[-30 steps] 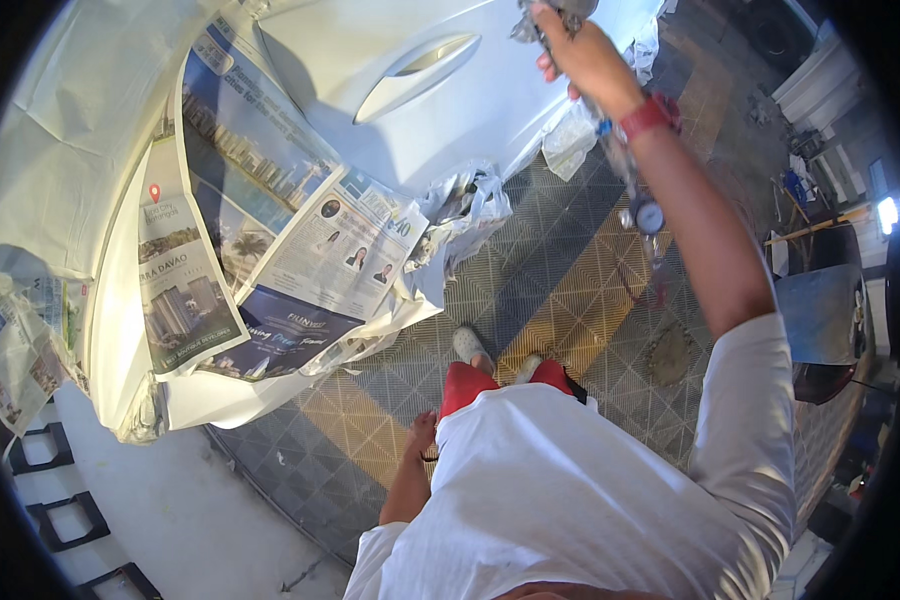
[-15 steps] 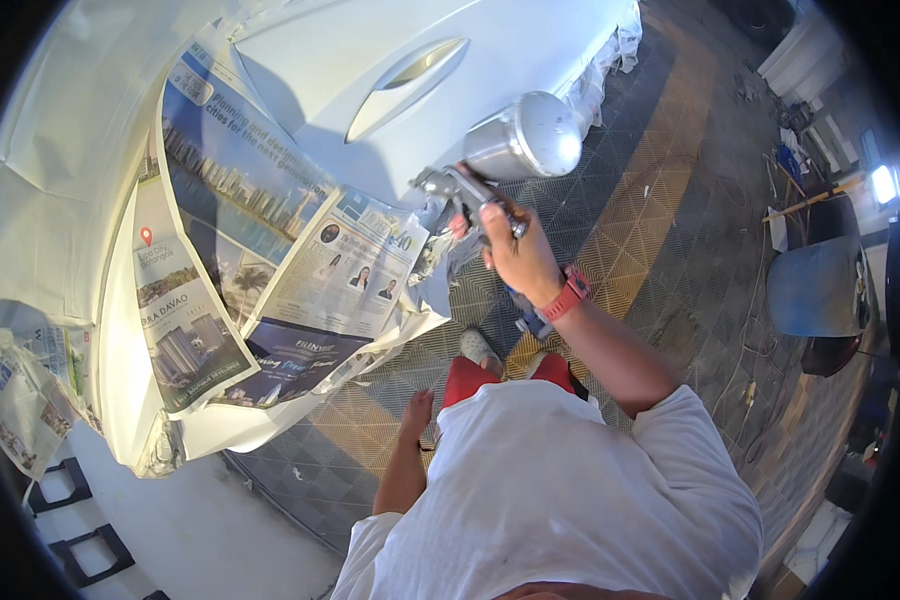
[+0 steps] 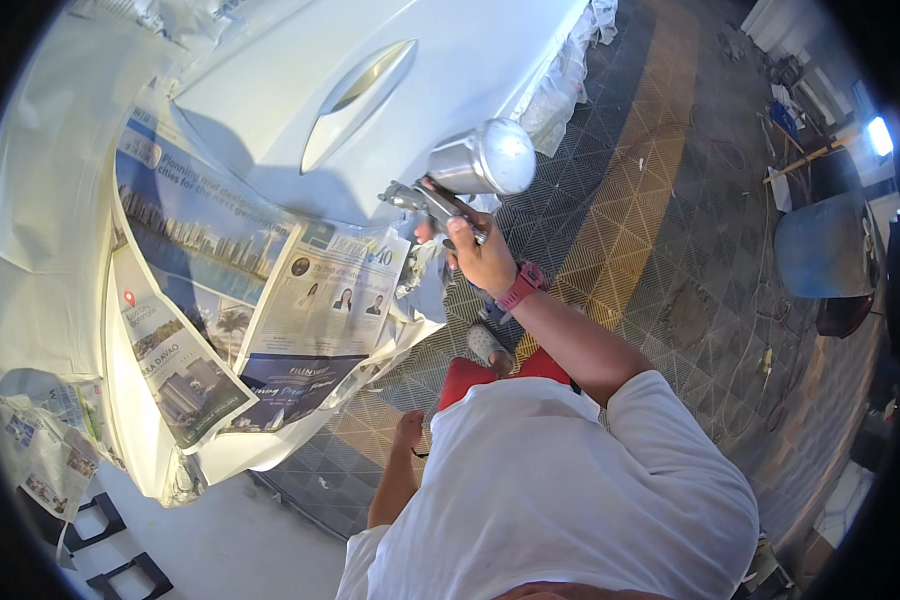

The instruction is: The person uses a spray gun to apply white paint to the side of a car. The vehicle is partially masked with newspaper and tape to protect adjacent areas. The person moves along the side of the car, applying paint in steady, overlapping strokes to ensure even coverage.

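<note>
My right hand (image 3: 485, 262) is wrapped round the grip of a metal spray gun (image 3: 428, 200), with a silver paint cup (image 3: 475, 160) on top. The gun's nozzle faces left, in front of a white car door panel (image 3: 280, 110) and apart from it. A door handle (image 3: 358, 105) shows on that panel. Below the nozzle, newspaper sheets (image 3: 320, 290) cover the neighbouring part of the car. My left hand (image 3: 408, 430) hangs low by my side, near no object; its fingers are too foreshortened to read.
Crumpled plastic sheeting (image 3: 555, 105) lines the door's lower edge. Pale masking sheet (image 3: 50, 200) covers the car at left. Black square frames (image 3: 135, 580) lie at lower left. A patterned floor (image 3: 610, 220) runs to the right, towards a blue-grey chair (image 3: 825, 245) and a bright lamp (image 3: 878, 136).
The spray gun in my right hand has shifted left and slightly down in the picture, while the whole view has also moved. My left hand still hangs by my side.
</note>
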A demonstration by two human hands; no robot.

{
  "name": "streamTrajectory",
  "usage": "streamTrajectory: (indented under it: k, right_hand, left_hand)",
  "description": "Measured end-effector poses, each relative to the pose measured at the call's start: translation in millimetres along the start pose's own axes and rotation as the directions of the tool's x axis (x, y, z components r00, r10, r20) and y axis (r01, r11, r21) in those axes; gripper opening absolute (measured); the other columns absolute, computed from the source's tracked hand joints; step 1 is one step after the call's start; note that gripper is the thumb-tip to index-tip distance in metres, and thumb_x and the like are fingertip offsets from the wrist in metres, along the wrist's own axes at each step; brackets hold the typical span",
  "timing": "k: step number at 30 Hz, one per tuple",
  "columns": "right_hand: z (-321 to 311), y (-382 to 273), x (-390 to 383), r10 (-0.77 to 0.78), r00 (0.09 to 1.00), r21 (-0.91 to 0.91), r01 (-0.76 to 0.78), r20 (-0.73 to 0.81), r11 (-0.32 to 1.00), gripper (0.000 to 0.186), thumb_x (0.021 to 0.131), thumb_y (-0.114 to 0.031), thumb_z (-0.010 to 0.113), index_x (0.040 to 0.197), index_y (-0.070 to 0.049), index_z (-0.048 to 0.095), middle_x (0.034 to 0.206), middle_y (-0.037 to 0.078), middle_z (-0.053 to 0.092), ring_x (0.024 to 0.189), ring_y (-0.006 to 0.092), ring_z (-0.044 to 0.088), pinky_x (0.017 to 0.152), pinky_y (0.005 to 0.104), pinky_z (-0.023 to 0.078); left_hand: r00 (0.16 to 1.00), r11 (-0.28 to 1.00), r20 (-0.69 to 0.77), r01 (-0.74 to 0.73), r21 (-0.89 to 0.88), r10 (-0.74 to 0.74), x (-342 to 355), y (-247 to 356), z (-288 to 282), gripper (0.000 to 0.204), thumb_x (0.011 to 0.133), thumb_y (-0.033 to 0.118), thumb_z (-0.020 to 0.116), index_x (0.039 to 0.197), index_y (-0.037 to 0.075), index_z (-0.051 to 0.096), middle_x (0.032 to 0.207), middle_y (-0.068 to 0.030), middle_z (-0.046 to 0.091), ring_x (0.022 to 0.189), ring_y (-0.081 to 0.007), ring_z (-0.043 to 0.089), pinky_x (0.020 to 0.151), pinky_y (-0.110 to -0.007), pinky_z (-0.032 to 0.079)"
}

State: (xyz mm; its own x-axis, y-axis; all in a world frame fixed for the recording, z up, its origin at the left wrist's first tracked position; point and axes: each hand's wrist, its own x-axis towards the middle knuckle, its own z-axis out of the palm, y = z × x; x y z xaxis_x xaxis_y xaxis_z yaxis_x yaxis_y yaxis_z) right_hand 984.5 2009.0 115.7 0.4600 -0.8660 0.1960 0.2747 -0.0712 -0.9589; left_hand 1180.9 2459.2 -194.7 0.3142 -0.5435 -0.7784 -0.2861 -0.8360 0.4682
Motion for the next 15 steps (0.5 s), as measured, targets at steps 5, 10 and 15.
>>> streamTrajectory:
  k: [5, 10, 15]
  right_hand:
    - [-45.8, -22.1, 49.2, 0.035, 0.993, 0.058, -0.028, -0.110, 0.998, 0.045, 0.110, -0.041, 0.048, 0.129, -0.004, 0.066, 0.089, 0.004, 0.074, 0.062, 0.0063, 0.062, 0.048, 0.0221, 0.046]
    - [-142.2, -48.0, 103.6, 0.055, 0.914, -0.023, -0.070, -0.402, 0.997, 0.052, 0.106, -0.049, 0.053, 0.115, 0.000, 0.069, 0.086, 0.004, 0.074, 0.064, 0.0107, 0.065, 0.046, 0.0259, 0.047]
    - [-198.4, -88.5, 108.8, -0.045, 0.927, -0.059, 0.025, -0.372, 0.998, 0.062, 0.107, -0.053, 0.049, 0.137, 0.000, 0.058, 0.110, 0.012, 0.074, 0.078, 0.0116, 0.071, 0.050, 0.0248, 0.054]
  left_hand:
    - [0.994, 0.994, -0.093, 0.043, -0.098, -0.052, 3.8, 11.0, 18.0, 0.048, 0.103, 0.040, 0.052, 0.125, 0.001, 0.068, 0.109, -0.0194, 0.073, 0.102, -0.0298, 0.070, 0.093, -0.042, 0.053]
    - [0.992, 0.998, -0.116, -0.059, 0.004, 0.059, -4.1, 126.4, 48.1, 0.053, 0.104, 0.042, 0.055, 0.137, 0.002, 0.060, 0.123, -0.0219, 0.070, 0.120, -0.0314, 0.066, 0.102, -0.041, 0.050]
    - [0.898, 0.896, 0.011, -0.440, 0.064, 0.440, -31.5, 361.8, 77.8, 0.059, 0.099, 0.040, 0.066, 0.144, 0.004, 0.054, 0.144, -0.0236, 0.058, 0.129, -0.0345, 0.060, 0.109, -0.043, 0.047]
